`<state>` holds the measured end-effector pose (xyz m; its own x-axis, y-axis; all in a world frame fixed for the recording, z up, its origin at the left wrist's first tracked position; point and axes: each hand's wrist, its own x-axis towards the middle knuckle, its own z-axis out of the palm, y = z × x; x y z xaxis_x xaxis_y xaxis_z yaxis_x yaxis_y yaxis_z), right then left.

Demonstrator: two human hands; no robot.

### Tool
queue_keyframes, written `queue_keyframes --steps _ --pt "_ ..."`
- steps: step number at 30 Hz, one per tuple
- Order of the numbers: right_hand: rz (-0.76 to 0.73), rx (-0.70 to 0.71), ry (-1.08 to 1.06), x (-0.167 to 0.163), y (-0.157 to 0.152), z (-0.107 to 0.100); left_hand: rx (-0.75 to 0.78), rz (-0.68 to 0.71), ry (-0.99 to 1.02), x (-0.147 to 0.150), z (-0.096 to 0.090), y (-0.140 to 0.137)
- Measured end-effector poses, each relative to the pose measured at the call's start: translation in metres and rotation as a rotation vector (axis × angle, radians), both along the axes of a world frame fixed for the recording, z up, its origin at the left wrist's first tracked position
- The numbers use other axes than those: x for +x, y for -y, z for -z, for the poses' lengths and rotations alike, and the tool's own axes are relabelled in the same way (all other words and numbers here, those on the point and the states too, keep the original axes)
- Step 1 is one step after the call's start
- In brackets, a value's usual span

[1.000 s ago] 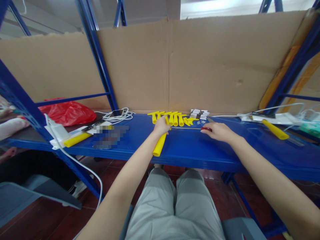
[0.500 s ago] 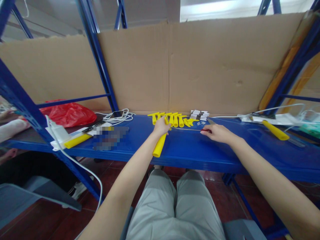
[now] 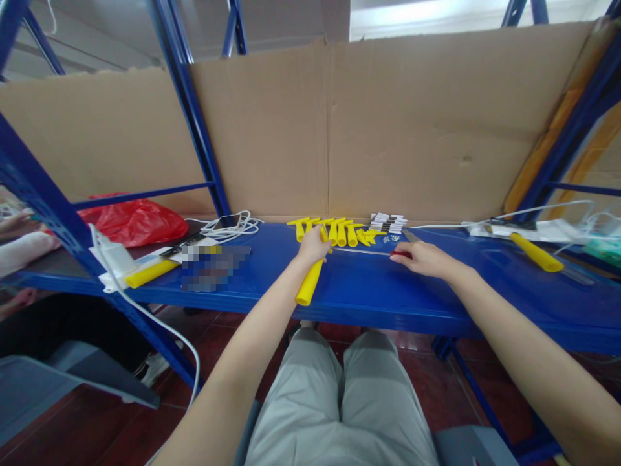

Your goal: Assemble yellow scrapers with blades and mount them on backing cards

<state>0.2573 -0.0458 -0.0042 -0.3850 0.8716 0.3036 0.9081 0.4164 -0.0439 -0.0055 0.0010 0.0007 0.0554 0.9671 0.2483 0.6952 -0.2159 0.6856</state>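
My left hand [image 3: 313, 244] is closed round a yellow tube-shaped handle [image 3: 309, 285], whose lower end points toward me over the bench edge. In my right hand [image 3: 422, 259] is the dark red handle of a screwdriver [image 3: 398, 254]. Its long thin metal shaft runs left, with the tip at the upper part of the yellow handle by my left fingers. Whether the tip sits in a screw is too small to tell. Behind my left hand stands a row of several yellow handles [image 3: 341, 234]. Small yellow pieces [image 3: 366, 237] lie to their right.
White-and-black packets [image 3: 388, 223] and tiny metal parts [image 3: 391, 239] lie at the back of the blue bench [image 3: 369, 285]. Coiled white cable [image 3: 237, 226], a red plastic bag [image 3: 130, 220] and a yellow-handled tool [image 3: 151, 274] are at left. Another yellow-handled tool [image 3: 536, 252] lies right. A person's arm [image 3: 29, 251] shows far left.
Both hands keep nearly the same place and hold. The screwdriver and my right hand have shifted very slightly.
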Motion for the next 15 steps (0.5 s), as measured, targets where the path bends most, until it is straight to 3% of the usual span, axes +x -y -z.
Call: queue_keyframes --steps 8,15 --pt "-0.006 0.092 -0.033 0.0055 -0.0031 0.0042 0.001 0.027 -0.03 -0.0007 -0.0002 0.0004" --pt "-0.019 -0.053 -0.034 0.0016 -0.0031 0.0034 0.002 0.014 -0.023 -0.0014 -0.0004 0.0011"
